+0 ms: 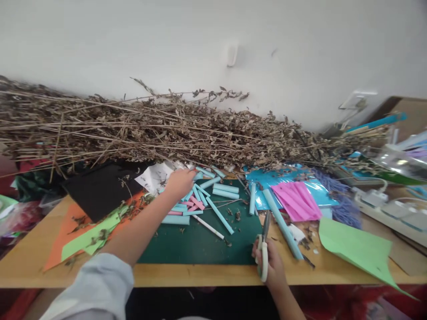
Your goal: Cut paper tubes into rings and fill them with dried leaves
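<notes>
My left hand (182, 182) reaches across the table to the far side of a pile of light blue paper rolls (225, 191), touching or just over them. Its fingers are mostly hidden, so I cannot tell whether they grip a roll. Short pink rolls (196, 202) lie among the blue ones. A thin white stick (208, 227) rests in front of the pile. All this lies on a dark green cutting mat (200, 249). At the mat's right edge my right hand (271, 262) is closed around white-handled scissors (263, 255), blades pointing away from me.
Dried stalks (167, 129) stretch along the wall. Pink paper strips (296, 201) lie on a blue plastic packet (260, 175); a long blue roll (283, 224) slants beside them. A green sheet (356, 249) overhangs the front edge. At right is a power strip (396, 213); at left, black paper (100, 191).
</notes>
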### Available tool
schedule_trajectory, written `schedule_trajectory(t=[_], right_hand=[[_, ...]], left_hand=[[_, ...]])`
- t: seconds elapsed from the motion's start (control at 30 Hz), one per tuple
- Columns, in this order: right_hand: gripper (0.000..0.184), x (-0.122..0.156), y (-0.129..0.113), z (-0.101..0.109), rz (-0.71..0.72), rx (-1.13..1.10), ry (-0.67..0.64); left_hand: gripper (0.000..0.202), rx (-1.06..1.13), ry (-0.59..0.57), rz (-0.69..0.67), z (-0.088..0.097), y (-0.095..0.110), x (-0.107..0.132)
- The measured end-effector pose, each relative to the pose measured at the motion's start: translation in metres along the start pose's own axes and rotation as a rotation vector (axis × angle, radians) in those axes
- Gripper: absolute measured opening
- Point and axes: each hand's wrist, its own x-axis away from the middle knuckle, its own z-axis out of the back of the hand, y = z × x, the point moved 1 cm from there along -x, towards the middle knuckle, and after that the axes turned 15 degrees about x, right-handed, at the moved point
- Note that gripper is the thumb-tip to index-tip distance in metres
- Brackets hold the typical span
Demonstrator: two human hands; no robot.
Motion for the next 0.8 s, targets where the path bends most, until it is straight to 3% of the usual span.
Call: schedule_trajectory(t=[0.1,0.2,0.4,0.57,0.67,0.8], right_hand=[[0.023,-0.002,-0.004,0.0,-0.024,-0.039,-0.002],[0.024,-0.004,-0.01,0.0,-0.054,-0.055,0.012],[0.025,-0.005,-0.018,-0.001,-0.1,-0.044,0.011],[0.023,-0.006,-0.018,-0.001,-0.108,-0.052,0.011],[0.022,-0.004,-0.018,-0.002,-0.101,-0.073,0.028],[0.025,-0.001,-0.017,-0.002,-0.06,-0.127,0.03]], left_hand=[[0.027,-0.083,0.019,0.05,0.002,-0.028,0.017],[0.027,-0.125,0.002,-0.002,-0.003,-0.029,0.032],[0.029,-0.073,-0.135,-0.42,-0.04,0.034,0.038],[0.02,-0.06,-0.151,-0.5,-0.066,0.058,0.015],[0.016,-0.04,-0.137,-0.533,-0.06,0.056,0.008],[0.018,0.018,-0.065,-0.489,-0.032,0.052,0.017]])
